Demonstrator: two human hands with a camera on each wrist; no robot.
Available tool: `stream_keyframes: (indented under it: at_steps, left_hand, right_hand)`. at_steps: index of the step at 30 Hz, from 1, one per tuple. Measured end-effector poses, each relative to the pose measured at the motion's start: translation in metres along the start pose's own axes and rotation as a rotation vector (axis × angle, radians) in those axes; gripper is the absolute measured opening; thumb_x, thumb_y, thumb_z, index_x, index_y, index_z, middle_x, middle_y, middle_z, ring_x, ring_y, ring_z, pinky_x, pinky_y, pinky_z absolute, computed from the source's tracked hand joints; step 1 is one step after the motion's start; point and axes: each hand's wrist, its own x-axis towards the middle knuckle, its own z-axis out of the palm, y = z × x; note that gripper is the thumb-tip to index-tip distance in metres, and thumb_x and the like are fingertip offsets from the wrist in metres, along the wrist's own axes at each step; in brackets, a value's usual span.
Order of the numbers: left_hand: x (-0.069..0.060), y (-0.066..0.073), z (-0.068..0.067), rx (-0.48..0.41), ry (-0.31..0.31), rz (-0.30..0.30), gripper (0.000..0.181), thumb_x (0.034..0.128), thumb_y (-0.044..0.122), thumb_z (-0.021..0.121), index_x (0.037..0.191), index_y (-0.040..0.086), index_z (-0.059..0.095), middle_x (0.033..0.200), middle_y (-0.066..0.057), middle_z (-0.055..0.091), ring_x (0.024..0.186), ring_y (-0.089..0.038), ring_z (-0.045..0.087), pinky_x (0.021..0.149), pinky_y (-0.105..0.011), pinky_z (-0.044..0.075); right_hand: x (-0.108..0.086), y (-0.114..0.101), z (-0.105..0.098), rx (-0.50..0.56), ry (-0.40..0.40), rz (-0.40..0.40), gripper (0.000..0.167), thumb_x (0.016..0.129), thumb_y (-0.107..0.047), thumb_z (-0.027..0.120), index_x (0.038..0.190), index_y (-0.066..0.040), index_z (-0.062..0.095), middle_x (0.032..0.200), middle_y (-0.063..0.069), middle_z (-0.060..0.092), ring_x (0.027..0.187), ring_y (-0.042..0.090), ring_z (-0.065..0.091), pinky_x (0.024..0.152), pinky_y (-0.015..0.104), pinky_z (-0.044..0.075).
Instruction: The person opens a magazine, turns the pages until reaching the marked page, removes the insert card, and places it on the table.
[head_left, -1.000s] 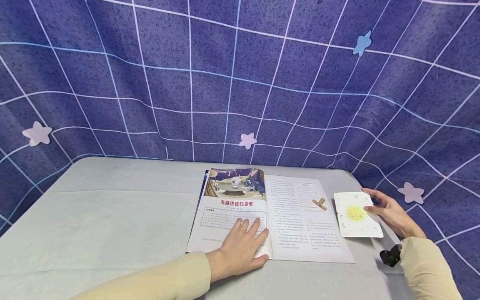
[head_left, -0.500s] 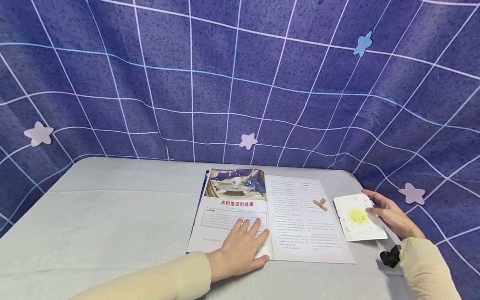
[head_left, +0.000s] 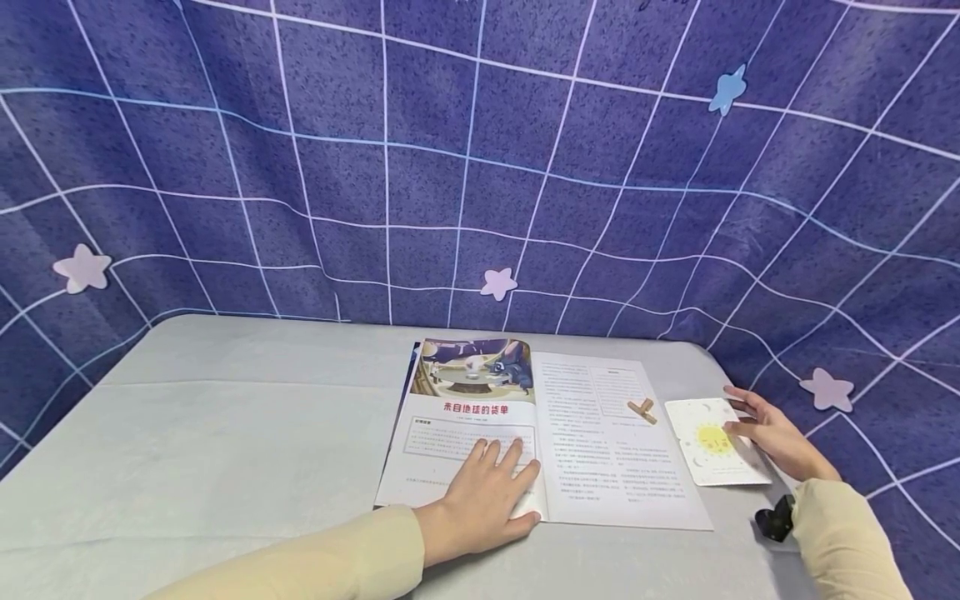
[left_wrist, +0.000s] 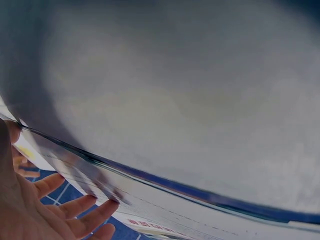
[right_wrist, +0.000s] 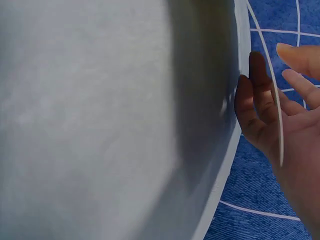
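A magazine (head_left: 645,492) lies spread on the table, with a coloured picture and red title on its left page. Flat on that page rests my left hand (head_left: 483,500), fingers spread; the left wrist view shows the same hand (left_wrist: 55,215) at the page edge. To the right of the magazine, a white card (head_left: 693,462) printed with a yellow sun face is held at its right side by my right hand (head_left: 783,442), thumb on top and fingers beneath. Edge-on, the card (right_wrist: 278,120) appears as a thin strip in the right wrist view.
A grey cloth covers the table (head_left: 210,450). Behind and to the right hangs a blue curtain (head_left: 337,167) with white grid lines and stars. A small black device (head_left: 775,518) sits at my right wrist.
The card has tilted and come down close to the tabletop, its near edge lower in view. My right hand moved slightly down with it. The left hand stays on the page.
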Motion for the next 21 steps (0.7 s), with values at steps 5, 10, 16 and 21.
stream_keyframes:
  at_steps: [5,10,16,21]
  left_hand:
    - [0.0003,0.0002,-0.0001,0.009,-0.008,0.003,0.06,0.0866,0.059,0.039,0.13,0.019,0.047,0.129,-0.014,0.05,0.109,-0.032,0.054,0.094,-0.046,0.037]
    - [0.0002,0.0004,-0.0004,0.011,-0.01,0.003,0.06,0.0869,0.06,0.038,0.13,0.019,0.047,0.13,-0.014,0.05,0.11,-0.032,0.053,0.094,-0.046,0.037]
    - [-0.0005,0.0002,-0.002,0.001,-0.024,-0.003,0.06,0.0874,0.059,0.038,0.131,0.019,0.046,0.131,-0.014,0.049,0.111,-0.032,0.053,0.095,-0.046,0.037]
    - [0.0,-0.0009,-0.0038,-0.009,-0.045,-0.006,0.06,0.088,0.06,0.036,0.132,0.019,0.045,0.132,-0.014,0.048,0.112,-0.031,0.052,0.095,-0.046,0.037]
  right_hand:
    - [0.0013,0.0,0.0028,-0.043,-0.021,0.015,0.069,0.087,-0.012,0.058,0.14,0.008,0.018,0.134,0.03,0.03,0.094,-0.01,0.041,0.074,0.01,0.037]
    - [0.0033,-0.0034,0.0037,-0.09,-0.028,0.022,0.066,0.088,-0.013,0.056,0.138,0.01,0.018,0.136,0.036,0.029,0.095,-0.015,0.04,0.074,0.009,0.039]
    - [0.0053,-0.0079,0.0049,-0.169,-0.031,0.046,0.066,0.089,-0.019,0.057,0.138,0.009,0.022,0.137,0.033,0.031,0.099,-0.01,0.038,0.075,0.012,0.039]
    - [0.0059,-0.0094,0.0059,-0.199,-0.031,0.068,0.065,0.09,-0.021,0.056,0.137,0.009,0.023,0.136,0.032,0.033,0.1,-0.007,0.04,0.08,0.019,0.042]
